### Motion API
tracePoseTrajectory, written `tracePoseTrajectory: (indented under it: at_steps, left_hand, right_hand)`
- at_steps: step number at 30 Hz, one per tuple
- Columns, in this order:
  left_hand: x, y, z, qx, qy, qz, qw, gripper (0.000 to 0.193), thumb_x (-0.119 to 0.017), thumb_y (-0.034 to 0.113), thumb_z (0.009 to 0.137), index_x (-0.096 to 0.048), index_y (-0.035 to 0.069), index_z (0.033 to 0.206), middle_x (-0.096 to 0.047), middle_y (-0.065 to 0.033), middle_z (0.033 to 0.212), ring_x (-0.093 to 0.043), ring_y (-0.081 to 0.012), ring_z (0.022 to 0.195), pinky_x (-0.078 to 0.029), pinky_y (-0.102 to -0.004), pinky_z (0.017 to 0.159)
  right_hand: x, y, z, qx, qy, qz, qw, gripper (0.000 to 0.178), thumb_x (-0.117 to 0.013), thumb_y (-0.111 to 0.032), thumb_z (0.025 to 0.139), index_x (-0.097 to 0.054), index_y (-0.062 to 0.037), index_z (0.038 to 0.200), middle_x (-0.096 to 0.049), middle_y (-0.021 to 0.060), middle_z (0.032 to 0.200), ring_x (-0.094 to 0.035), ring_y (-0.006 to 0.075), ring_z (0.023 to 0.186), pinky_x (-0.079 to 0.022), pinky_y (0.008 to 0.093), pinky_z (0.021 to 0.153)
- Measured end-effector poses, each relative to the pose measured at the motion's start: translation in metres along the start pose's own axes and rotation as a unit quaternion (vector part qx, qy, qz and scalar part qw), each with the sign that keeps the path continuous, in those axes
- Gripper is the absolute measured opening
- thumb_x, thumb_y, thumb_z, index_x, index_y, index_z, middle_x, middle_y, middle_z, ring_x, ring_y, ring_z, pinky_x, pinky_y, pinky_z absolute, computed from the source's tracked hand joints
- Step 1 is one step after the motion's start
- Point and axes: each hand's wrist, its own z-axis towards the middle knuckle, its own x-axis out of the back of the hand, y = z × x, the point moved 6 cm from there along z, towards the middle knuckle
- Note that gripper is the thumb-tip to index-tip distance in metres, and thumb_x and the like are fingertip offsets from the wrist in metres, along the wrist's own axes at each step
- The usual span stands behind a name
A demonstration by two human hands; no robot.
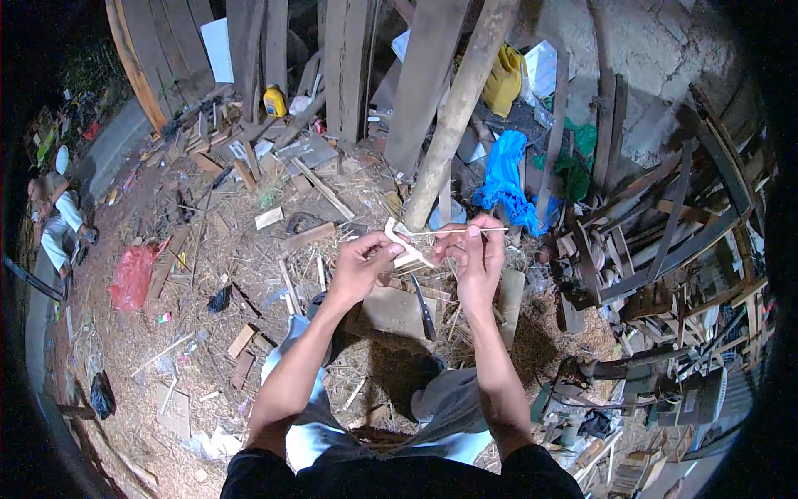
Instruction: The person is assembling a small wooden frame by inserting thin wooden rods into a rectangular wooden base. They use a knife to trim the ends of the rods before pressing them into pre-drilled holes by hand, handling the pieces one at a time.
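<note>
My left hand point(363, 264) is closed, pinching a pale, angled wooden piece point(407, 246) between thumb and fingers. My right hand point(474, 251) is closed too, its thumb and fingertips gripping a thin, straight, light-coloured stick point(492, 229). That stick runs leftward to the wooden piece; whether it passes through or only touches it I cannot tell. Below the hands, a dark-bladed knife point(424, 309) lies along the right side of a flat wooden board point(392, 312), between my legs.
Wood scraps and shavings litter the ground. A thick pole point(453, 125) leans ahead. Blue plastic point(504, 179) and a yellow bag point(502, 81) lie beyond it. Stacked timber point(665, 224) stands right. A red plastic bag point(135, 278) lies left; another person point(60, 224) sits at far left.
</note>
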Motion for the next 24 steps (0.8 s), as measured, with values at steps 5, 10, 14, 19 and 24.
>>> tracePoseTrajectory:
  at_steps: [5, 10, 14, 19, 24]
  left_hand:
    - [0.004, -0.003, -0.003, 0.013, 0.010, 0.008, 1.000, 0.012, -0.063, 0.011, 0.084, -0.068, 0.001, 0.091, -0.066, 0.0000, 0.077, -0.052, -0.0035, 0.071, -0.043, -0.0215, 0.066]
    - [0.005, 0.000, -0.004, -0.010, 0.015, 0.005, 1.000, 0.012, -0.063, 0.010, 0.084, -0.069, 0.002, 0.091, -0.068, -0.0028, 0.081, -0.053, -0.0049, 0.072, -0.044, -0.0222, 0.068]
    - [0.003, 0.003, -0.005, -0.011, 0.008, 0.043, 0.999, 0.012, -0.063, 0.010, 0.084, -0.069, 0.002, 0.092, -0.067, -0.0028, 0.081, -0.055, -0.0064, 0.074, -0.045, -0.0231, 0.068]
    - [-0.001, 0.002, -0.006, -0.024, 0.001, 0.031, 0.999, 0.012, -0.065, 0.009, 0.082, -0.069, 0.002, 0.091, -0.068, -0.0037, 0.084, -0.057, -0.0078, 0.076, -0.045, -0.0239, 0.069]
    - [0.001, 0.007, -0.007, -0.030, 0.004, 0.060, 0.998, 0.011, -0.065, 0.008, 0.082, -0.069, 0.002, 0.090, -0.067, -0.0039, 0.083, -0.058, -0.0087, 0.075, -0.045, -0.0243, 0.068]
  right_hand:
    - [-0.010, -0.003, -0.003, -0.022, -0.026, 0.005, 0.999, 0.018, -0.040, -0.022, 0.097, -0.035, -0.0065, 0.105, -0.061, 0.0166, 0.088, -0.058, 0.0173, 0.063, -0.050, 0.0285, 0.053]
    - [-0.014, -0.001, -0.005, -0.017, -0.022, 0.010, 1.000, 0.017, -0.045, -0.017, 0.095, -0.040, -0.0046, 0.105, -0.061, 0.0134, 0.086, -0.057, 0.0142, 0.062, -0.048, 0.0260, 0.053]
    - [-0.019, 0.000, -0.007, -0.007, -0.048, -0.110, 0.993, 0.008, -0.052, -0.007, 0.090, -0.052, -0.0015, 0.096, -0.063, 0.0059, 0.086, -0.052, 0.0062, 0.064, -0.043, 0.0203, 0.055]
    - [-0.022, 0.003, -0.011, -0.016, -0.049, -0.103, 0.993, 0.009, -0.053, -0.007, 0.090, -0.051, -0.0022, 0.097, -0.065, 0.0072, 0.087, -0.053, 0.0057, 0.065, -0.042, 0.0193, 0.054]
    - [-0.025, 0.002, -0.013, -0.010, -0.059, -0.117, 0.991, 0.010, -0.051, -0.009, 0.091, -0.049, -0.0027, 0.098, -0.065, 0.0088, 0.082, -0.054, 0.0071, 0.059, -0.042, 0.0196, 0.051]
